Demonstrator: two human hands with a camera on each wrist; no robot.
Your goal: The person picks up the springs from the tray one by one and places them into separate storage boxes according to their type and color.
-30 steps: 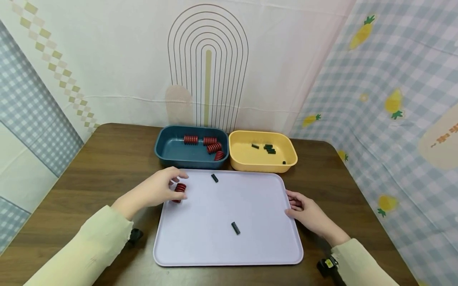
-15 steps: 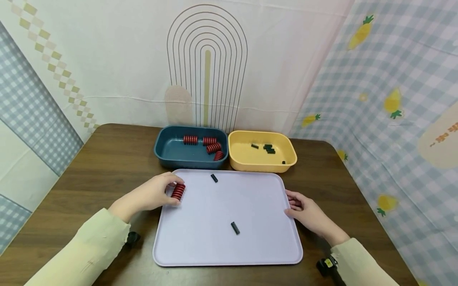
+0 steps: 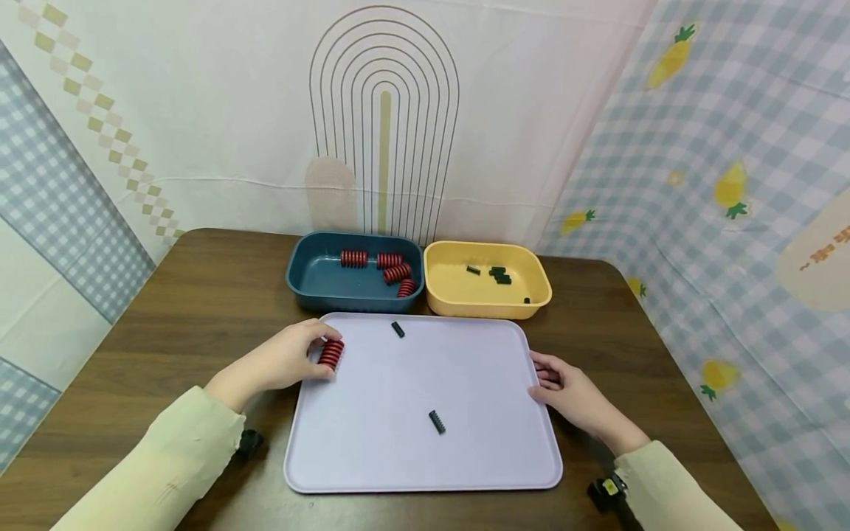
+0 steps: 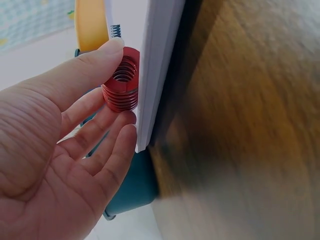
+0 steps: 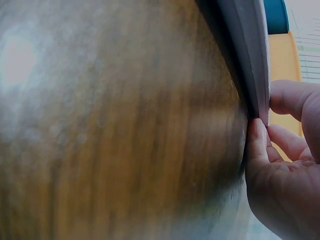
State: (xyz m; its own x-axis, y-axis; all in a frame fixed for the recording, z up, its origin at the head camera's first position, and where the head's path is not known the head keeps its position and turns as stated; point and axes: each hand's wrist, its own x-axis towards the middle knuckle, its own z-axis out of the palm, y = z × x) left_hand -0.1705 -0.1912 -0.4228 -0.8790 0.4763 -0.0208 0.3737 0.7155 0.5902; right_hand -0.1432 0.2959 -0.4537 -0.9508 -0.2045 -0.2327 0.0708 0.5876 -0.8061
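My left hand (image 3: 288, 358) pinches a red coil spring (image 3: 331, 355) between thumb and fingers, over the left edge of the lilac tray (image 3: 372, 450). From the left wrist, the spring (image 4: 121, 85) shows its open end, right beside the tray's rim (image 4: 152, 75). On the opposite side, my right hand (image 3: 574, 402) holds the tray's right rim, with thumb and fingers at its edge; the right wrist view shows this hand (image 5: 290, 170) close up. Two small dark springs lie apart on the tray, one near the back (image 3: 398, 330) and one near the front (image 3: 436, 422).
Behind the tray stand a blue bin (image 3: 319, 295) with several red springs (image 3: 353, 259) and a yellow bin (image 3: 458, 306) with several small dark springs (image 3: 499, 274). All rest on a brown wooden table (image 3: 166, 317), with a patterned cloth (image 3: 252, 110) behind.
My left fingers have closed onto the red spring, and it has shifted slightly left. The right hand, tray and dark springs have stayed put.
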